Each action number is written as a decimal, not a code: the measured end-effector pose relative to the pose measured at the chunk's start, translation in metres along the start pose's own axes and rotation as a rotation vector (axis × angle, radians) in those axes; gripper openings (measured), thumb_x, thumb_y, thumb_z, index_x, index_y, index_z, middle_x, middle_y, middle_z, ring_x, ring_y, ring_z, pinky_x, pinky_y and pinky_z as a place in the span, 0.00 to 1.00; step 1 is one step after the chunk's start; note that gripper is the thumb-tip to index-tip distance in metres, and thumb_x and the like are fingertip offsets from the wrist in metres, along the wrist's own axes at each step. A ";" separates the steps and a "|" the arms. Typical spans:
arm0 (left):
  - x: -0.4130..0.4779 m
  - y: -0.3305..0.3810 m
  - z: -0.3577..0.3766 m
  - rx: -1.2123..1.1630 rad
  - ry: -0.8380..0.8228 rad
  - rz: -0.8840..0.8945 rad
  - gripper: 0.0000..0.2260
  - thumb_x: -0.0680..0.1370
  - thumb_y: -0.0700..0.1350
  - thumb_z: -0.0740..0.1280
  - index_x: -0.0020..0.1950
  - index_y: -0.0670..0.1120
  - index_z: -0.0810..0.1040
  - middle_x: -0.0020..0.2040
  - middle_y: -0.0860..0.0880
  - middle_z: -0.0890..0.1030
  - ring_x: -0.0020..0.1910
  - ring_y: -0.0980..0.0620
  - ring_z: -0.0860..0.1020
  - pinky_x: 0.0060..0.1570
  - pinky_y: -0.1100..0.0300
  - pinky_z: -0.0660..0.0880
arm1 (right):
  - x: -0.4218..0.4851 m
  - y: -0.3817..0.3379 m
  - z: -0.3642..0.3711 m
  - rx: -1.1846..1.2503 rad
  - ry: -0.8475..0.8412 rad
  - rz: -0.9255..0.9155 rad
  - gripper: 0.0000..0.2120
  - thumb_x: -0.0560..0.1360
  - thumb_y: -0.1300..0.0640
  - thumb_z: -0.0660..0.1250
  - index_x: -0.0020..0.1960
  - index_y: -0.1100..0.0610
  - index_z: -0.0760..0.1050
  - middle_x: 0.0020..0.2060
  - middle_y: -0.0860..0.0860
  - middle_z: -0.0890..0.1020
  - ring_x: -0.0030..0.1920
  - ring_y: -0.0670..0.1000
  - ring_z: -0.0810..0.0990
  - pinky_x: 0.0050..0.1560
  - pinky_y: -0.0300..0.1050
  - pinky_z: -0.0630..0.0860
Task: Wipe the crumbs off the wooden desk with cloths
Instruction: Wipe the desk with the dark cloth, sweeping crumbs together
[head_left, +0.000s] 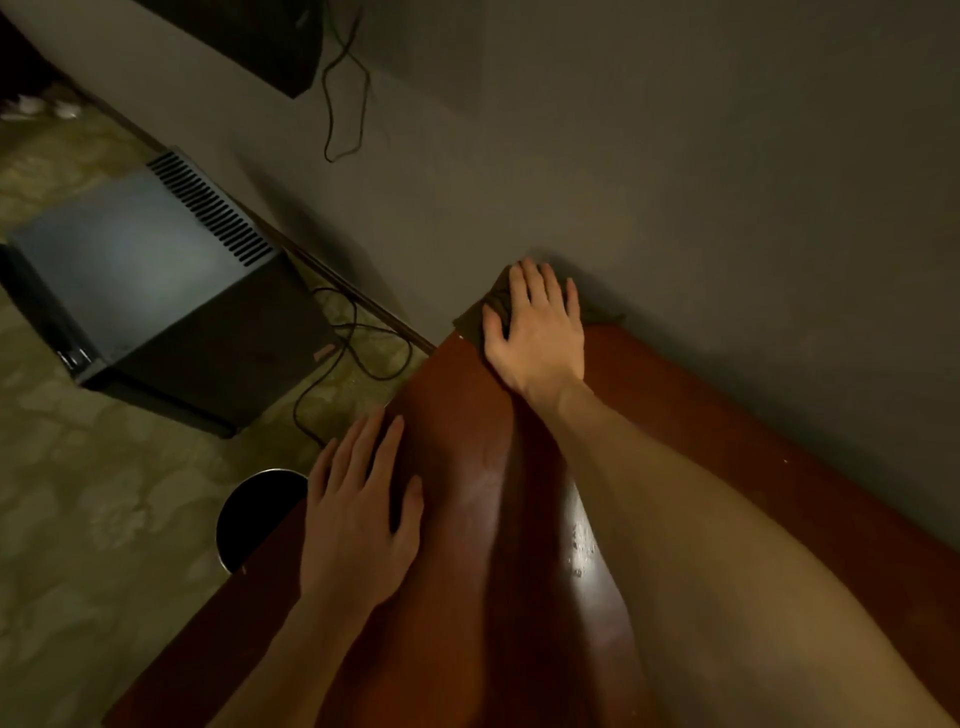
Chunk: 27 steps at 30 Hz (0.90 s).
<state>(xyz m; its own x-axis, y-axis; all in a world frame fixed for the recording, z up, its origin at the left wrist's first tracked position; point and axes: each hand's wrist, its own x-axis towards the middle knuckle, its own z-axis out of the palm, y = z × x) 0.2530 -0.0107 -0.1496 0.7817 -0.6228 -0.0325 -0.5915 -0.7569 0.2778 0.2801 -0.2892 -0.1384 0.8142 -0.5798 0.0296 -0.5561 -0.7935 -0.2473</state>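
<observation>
My right forearm (701, 545) crosses the desk (691, 415) up to my right hand (535, 327), fingers flat on the cloth (470, 318) at centre frame, so the crumbs (579, 551) lie lower down beside that arm; my left hand (358, 509) rests flat, empty.

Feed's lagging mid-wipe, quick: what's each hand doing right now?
Left hand: open, flat on the wooden desk, holding nothing.
Right hand: open, fingers straight, pressing the cloth at the desk's far corner.
</observation>
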 end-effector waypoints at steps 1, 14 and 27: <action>0.000 -0.001 0.000 -0.004 -0.005 0.005 0.29 0.85 0.58 0.54 0.85 0.50 0.59 0.85 0.50 0.56 0.85 0.53 0.52 0.82 0.47 0.53 | -0.002 0.001 0.000 -0.002 -0.007 -0.040 0.33 0.83 0.40 0.50 0.82 0.56 0.61 0.82 0.53 0.62 0.83 0.55 0.55 0.83 0.57 0.47; 0.001 0.003 -0.015 -0.054 -0.052 0.017 0.28 0.86 0.55 0.58 0.85 0.49 0.59 0.85 0.48 0.57 0.85 0.52 0.52 0.81 0.49 0.56 | -0.174 -0.029 -0.002 0.002 -0.039 -0.036 0.31 0.84 0.44 0.56 0.84 0.53 0.59 0.84 0.51 0.58 0.84 0.52 0.49 0.83 0.59 0.50; -0.001 0.003 -0.009 -0.050 -0.032 0.034 0.28 0.85 0.54 0.59 0.84 0.47 0.60 0.85 0.47 0.58 0.84 0.49 0.54 0.80 0.46 0.59 | -0.082 -0.019 0.005 -0.047 0.045 0.222 0.32 0.83 0.40 0.53 0.82 0.55 0.61 0.83 0.55 0.61 0.83 0.59 0.54 0.82 0.62 0.51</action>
<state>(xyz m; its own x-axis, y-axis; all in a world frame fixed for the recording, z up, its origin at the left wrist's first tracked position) 0.2521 -0.0101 -0.1399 0.7543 -0.6544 -0.0531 -0.6061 -0.7252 0.3268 0.2241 -0.2260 -0.1407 0.6631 -0.7482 0.0226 -0.7290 -0.6523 -0.2077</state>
